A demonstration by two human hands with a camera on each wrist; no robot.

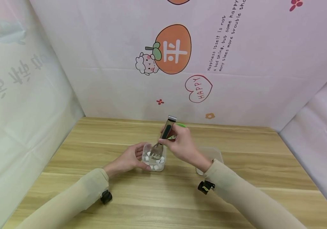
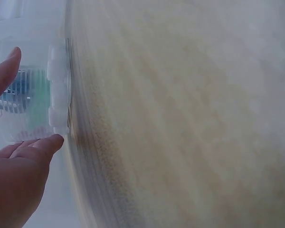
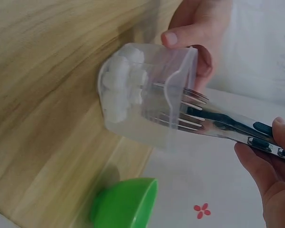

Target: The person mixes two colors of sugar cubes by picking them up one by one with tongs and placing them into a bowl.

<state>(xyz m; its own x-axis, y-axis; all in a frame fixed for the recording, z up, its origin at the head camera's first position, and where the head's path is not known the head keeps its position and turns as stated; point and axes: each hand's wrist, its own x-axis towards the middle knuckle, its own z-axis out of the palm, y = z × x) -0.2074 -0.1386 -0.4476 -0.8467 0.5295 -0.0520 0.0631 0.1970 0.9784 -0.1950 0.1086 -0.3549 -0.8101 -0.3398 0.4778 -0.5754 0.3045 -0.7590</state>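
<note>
Beige sleeves (image 1: pixel 68 200) lie nearest us, each with a black device (image 1: pixel 206 187) at the cuff, over a light wood-grained table (image 1: pixel 152 197). To the right, a shallow translucent plastic piece (image 1: pixel 217 156) sits partly hidden by the forearm. We note the left hand (image 1: pixel 127 160) gripping a clear, square-cornered plastic container (image 3: pixel 142 128), thumb on one side, fingers around another. Small white blocks (image 3: pixel 116 90) lie at its bottom. We see the right hand (image 1: pixel 181 146) pinching a pair of silver metal tongs with black grips (image 1: pixel 167 131), their fork-like ends inside the container. Long axis: tilted, handle end up, wallward and slightly right; prongs down, leftward and toward the person. Both pronged arms stand apart. We cannot tell whether the tips touch the blocks. Beyond the right hand stands a bright green rounded bowl (image 3: pixel 118 204). Farthest, a white printed cloth (image 1: pixel 117 89) rises behind the table.
</note>
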